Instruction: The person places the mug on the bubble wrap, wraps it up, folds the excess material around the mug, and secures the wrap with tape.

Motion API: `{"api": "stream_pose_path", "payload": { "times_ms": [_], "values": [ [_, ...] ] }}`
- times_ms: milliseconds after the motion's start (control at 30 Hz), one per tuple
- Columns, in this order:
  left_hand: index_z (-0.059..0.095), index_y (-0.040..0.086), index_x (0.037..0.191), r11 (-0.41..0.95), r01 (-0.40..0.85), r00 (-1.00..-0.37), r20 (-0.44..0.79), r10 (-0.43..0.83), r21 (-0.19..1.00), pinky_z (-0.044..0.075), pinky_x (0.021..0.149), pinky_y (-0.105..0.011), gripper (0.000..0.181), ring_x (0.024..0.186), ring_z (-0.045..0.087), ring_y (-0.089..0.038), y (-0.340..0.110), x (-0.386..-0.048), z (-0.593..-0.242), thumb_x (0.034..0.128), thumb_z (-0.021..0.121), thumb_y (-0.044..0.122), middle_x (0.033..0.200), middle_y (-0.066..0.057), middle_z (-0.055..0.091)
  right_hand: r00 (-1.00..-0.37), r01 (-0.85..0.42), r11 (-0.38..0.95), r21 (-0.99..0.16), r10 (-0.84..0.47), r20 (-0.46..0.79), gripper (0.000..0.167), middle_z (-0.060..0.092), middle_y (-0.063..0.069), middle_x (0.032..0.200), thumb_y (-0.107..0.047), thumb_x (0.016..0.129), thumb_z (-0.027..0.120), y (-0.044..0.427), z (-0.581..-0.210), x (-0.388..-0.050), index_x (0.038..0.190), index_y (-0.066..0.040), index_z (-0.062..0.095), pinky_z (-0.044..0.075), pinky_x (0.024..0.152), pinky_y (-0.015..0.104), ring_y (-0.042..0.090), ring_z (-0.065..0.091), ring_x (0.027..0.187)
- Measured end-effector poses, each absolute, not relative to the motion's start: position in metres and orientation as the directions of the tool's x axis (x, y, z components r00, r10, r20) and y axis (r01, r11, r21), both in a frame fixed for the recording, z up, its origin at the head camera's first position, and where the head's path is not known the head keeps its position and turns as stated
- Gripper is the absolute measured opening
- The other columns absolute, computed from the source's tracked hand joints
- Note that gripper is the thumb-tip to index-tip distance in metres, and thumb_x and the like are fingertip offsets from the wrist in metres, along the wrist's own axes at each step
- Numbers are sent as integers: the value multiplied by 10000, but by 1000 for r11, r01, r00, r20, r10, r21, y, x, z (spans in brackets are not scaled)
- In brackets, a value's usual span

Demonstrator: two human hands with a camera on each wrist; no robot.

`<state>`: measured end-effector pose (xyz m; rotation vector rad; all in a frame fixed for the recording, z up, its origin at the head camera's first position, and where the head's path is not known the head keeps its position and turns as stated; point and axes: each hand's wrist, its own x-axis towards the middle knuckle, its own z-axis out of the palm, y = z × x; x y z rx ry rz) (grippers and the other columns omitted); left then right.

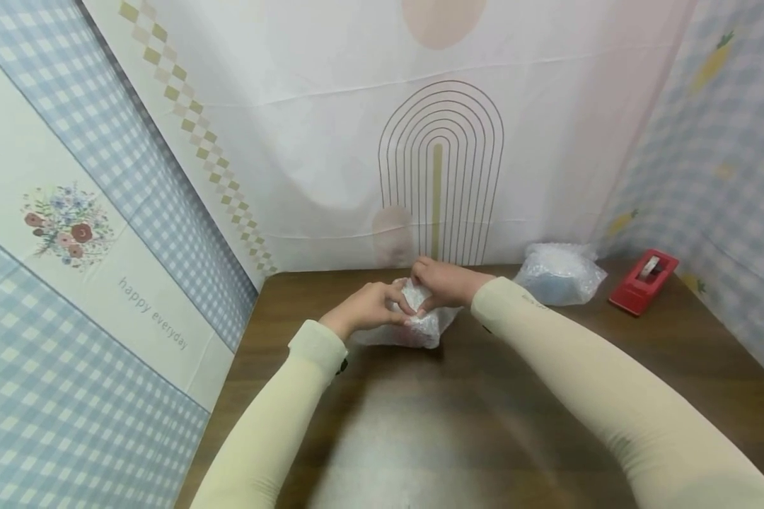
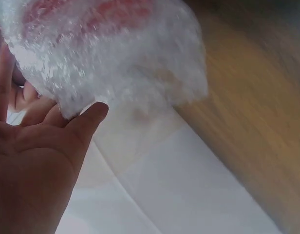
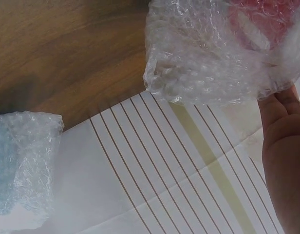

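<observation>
Near the back edge of the table, both hands work on a bundle of clear bubble wrap (image 1: 424, 334) with a red thing (image 2: 118, 13) inside; the wrap blurs what kind of thing it is. My left hand (image 1: 374, 308) pinches the top of the wrap from the left, its thumb at the wrap's edge in the left wrist view. From the right, my right hand (image 1: 448, 281) pinches the folded wrap close to the left fingertips. Loose wrap spreads out at both sides of the bundle, and the right fingertips are partly hidden behind it in the right wrist view.
To the right, a second bubble-wrapped bundle (image 1: 559, 274) with something light blue inside lies on the wooden table (image 1: 484, 424). Beyond it stands a red tape dispenser (image 1: 644, 281). Printed cloths hang behind the table (image 1: 318, 162) and at both sides.
</observation>
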<state>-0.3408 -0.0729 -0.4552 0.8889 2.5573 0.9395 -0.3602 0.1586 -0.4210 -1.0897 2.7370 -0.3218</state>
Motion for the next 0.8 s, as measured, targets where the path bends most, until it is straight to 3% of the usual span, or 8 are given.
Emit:
{"api": "stream_pose_path", "payload": {
  "times_ms": [233,400,467,533,667,700,800],
  "values": [
    [897,145,1084,574,499,-760,9,649,649,401,1401,-492,111,1719,406,-307,-57,-340,-468,999,888,216,1776,-172,475,-753,-613,726,-313,-656,-48,556,668,144,1188,-349,893,968,189,-429,-361,1195,-4,653,639,999,496,268,679,1031],
    [896,155,1135,571,490,-765,9,644,659,331,1433,-521,153,1732,377,-286,-51,-334,-474,1025,869,257,1810,-145,417,-814,-553,746,-370,-579,49,582,731,270,1331,-351,959,919,246,-424,-356,1309,38,667,599,1124,642,449,717,1242],
    [899,160,1144,582,487,-768,2,640,651,310,1440,-533,166,1724,392,-296,-53,-333,-473,1021,874,268,1813,-143,414,-867,-483,785,-389,-491,86,568,710,314,1402,-334,1014,874,276,-416,-354,1362,56,653,558,1172,687,503,685,1326],
    [901,163,1158,597,491,-769,-7,639,635,364,1418,-522,191,1644,529,-303,-56,-332,-471,999,897,269,1812,-142,419,-918,-392,824,-409,-381,111,539,664,350,1460,-314,1083,801,311,-407,-352,1414,75,626,519,1189,723,536,636,1385],
    [903,163,1181,614,496,-769,-17,639,613,551,1279,-459,250,1332,791,-298,-66,-332,-469,952,941,257,1800,-145,440,-983,-182,860,-476,-143,116,592,543,430,1547,-344,1174,617,388,-395,-345,1522,126,528,459,1176,775,609,534,1438],
    [903,163,1181,618,497,-771,-17,637,609,579,1246,-450,262,1261,822,-287,-68,-331,-469,942,949,260,1797,-148,444,-991,-125,864,-488,-81,109,628,520,441,1558,-380,1186,565,407,-395,-342,1546,129,498,464,1152,777,618,535,1417],
    [905,156,1166,624,486,-785,-9,620,612,570,1257,-457,253,1292,810,-299,-75,-327,-471,934,951,246,1790,-156,450,-994,34,842,-539,84,69,738,444,481,1595,-468,1195,439,460,-401,-329,1605,145,410,448,1118,803,656,494,1411]
  ]
}}
